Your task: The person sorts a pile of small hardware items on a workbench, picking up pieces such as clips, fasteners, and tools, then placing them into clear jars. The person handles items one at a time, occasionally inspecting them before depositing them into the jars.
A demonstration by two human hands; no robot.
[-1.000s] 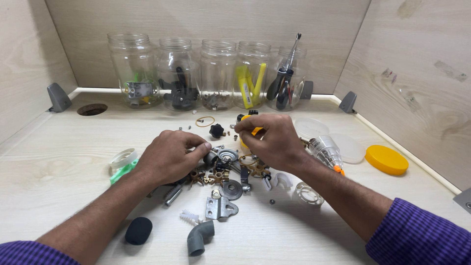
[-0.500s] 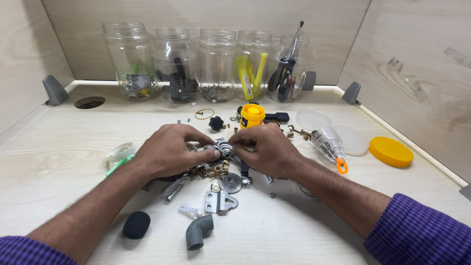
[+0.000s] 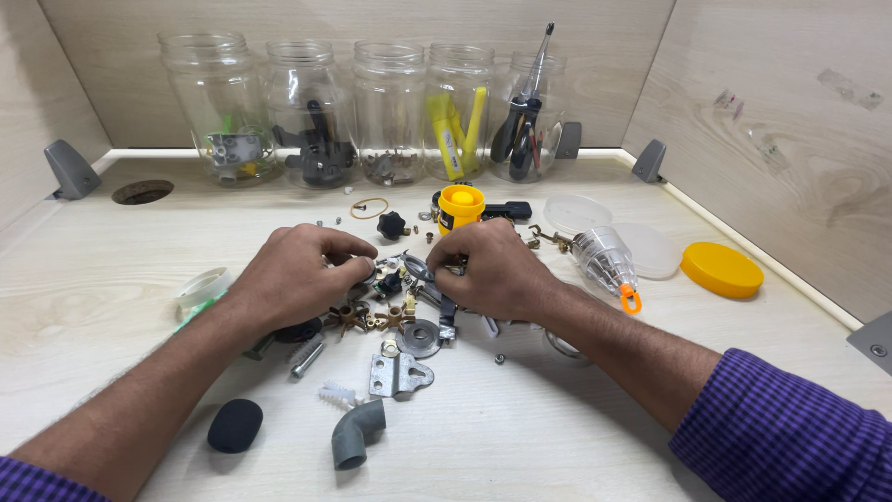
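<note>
Both hands are now pressing closer together than a moment ago — left hand (image 3: 299, 272) and right hand (image 3: 492, 270) pinching small metal parts (image 3: 401, 275) in the hardware pile (image 3: 395, 321), near the yellow cap (image 3: 461, 205) — sorting continuing.

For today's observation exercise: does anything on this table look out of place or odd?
Yes. Five jars stand open at the back, while small hardware lies heaped between both hands and three lids lie loose at the right.

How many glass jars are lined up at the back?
5 jars along the back wall: far left, second, middle, fourth, right. None appear hidden.
</note>
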